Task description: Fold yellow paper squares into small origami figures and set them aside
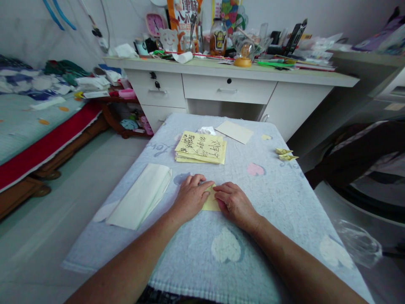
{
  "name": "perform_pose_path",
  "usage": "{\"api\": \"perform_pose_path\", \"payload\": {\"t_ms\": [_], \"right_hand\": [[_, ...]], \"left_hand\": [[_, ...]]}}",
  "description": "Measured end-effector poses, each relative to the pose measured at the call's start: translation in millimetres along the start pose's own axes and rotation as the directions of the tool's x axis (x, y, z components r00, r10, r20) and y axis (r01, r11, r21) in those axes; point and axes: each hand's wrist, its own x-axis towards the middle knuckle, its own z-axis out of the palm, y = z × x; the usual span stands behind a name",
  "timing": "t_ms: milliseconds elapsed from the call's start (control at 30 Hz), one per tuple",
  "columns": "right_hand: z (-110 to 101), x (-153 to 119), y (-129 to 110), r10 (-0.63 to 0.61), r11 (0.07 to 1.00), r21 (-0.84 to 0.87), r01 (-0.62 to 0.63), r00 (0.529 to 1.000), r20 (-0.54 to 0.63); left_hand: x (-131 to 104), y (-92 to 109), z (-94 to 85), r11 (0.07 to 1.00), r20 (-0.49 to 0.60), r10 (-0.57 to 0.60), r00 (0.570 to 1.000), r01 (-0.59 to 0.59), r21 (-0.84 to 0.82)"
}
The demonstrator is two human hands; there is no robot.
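Observation:
A small piece of yellow paper lies on the cloth-covered table between my hands, partly hidden under my fingers. My left hand presses on its left and upper side, thumb reaching across toward the middle. From the right, my right hand has its fingers curled together on the paper's edge. Just beyond them sits a stack of yellow paper sheets with dark handwriting on the top one. Two small folded yellow paper pieces rest near the table's right edge.
A folded pale cloth or paper lies left of my hands. Behind the stack are a cream card and a crumpled white piece. A cluttered white desk stands beyond the table, a bed to the left.

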Motion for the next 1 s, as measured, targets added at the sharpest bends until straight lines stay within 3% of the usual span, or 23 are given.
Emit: {"api": "perform_pose_path", "payload": {"t_ms": [1000], "right_hand": [[-4.3, 0.8, -3.1, -0.021, 0.998, -0.057, 0.025, 0.997, 0.070]], "left_hand": [[2.0, -3.2, 2.6, 1.000, 0.005, -0.026, 1.000, 0.026, 0.009]]}}
